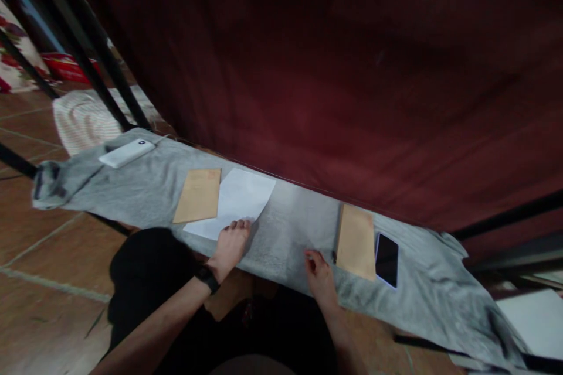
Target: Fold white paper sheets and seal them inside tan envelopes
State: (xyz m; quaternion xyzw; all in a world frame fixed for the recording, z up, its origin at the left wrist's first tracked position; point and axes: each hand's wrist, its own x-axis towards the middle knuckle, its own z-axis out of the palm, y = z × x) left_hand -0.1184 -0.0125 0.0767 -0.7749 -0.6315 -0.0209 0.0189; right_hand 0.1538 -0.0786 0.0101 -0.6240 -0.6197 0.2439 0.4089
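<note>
My left hand (232, 246), with a dark band (206, 279) on its wrist, lies at the near right corner of a white sheet of paper (244, 194). Its fingers are curled closed at the paper's edge. A flat brown envelope-like piece (199, 194) overlaps the sheet's left side. Just above the near edge of the grey cloth (294, 228) is my right hand (321, 278), its fingers loosely bent and apart, with nothing visible in them. To its right lies a second brown piece (357, 241), a dark strip along its left edge.
A dark-screened phone (387, 261) rests right of the second brown piece. At the cloth's left end lies a white device (127, 153) with a cable. Behind hangs a dark red curtain (308, 99). Black metal bars (94, 64) stand at the left, near a striped cloth (85, 120).
</note>
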